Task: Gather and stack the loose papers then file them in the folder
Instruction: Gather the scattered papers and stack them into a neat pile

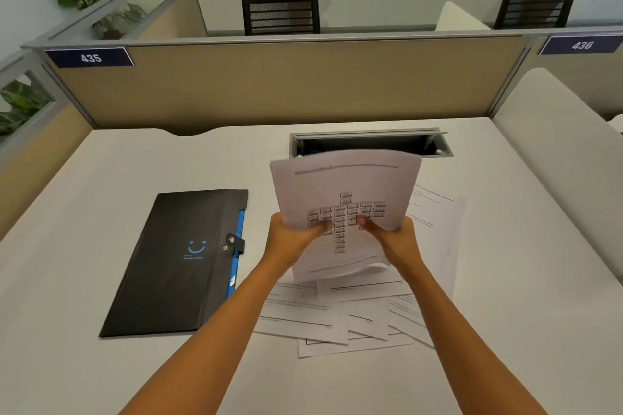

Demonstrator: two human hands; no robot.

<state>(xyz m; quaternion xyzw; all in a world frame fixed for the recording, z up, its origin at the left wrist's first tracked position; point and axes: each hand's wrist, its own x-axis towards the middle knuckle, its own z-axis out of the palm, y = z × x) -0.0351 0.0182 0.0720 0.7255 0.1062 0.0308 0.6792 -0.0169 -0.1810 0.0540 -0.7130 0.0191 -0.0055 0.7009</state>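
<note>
While your left hand (292, 233) and right hand (392, 235) pinch the lifted paper stack (347, 192) by its sides, loose sheets (323, 317) lie beneath mid-desk (505, 280), and the closed black folder (178, 259) rests just left.

Lighting: bright, even, diffuse from overhead; no glare. Shadows: soft, faint, under the held papers (344, 212) and along the forearms. Focus: mild overall softness; printed text illegible. Distortion: wide-angle bowing of the partition (286, 84) toward 9 and 3 o'clock edges.
</note>
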